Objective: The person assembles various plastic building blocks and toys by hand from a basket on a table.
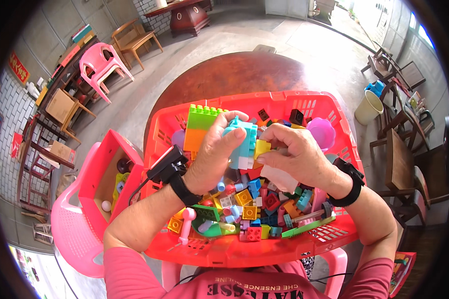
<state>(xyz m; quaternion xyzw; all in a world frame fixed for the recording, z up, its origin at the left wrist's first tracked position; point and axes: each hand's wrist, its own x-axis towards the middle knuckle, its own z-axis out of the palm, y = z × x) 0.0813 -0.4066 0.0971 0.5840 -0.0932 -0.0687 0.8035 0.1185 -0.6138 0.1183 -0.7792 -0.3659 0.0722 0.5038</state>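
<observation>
My left hand grips a light blue block assembly with a white block at its bottom, held above a red plastic basket. My right hand pinches a small yellow block against the assembly's right side. Under both hands the basket is filled with several loose building blocks in red, blue, yellow, green and orange. A tall green and orange stack leans at the basket's back left. A pink bowl-shaped piece lies at the back right. Both wrists wear black bands.
The basket sits on a pink plastic chair in front of a round dark wooden table. A red open box with small items rests on a pink chair at my left. Wooden chairs and a white bucket stand to the right.
</observation>
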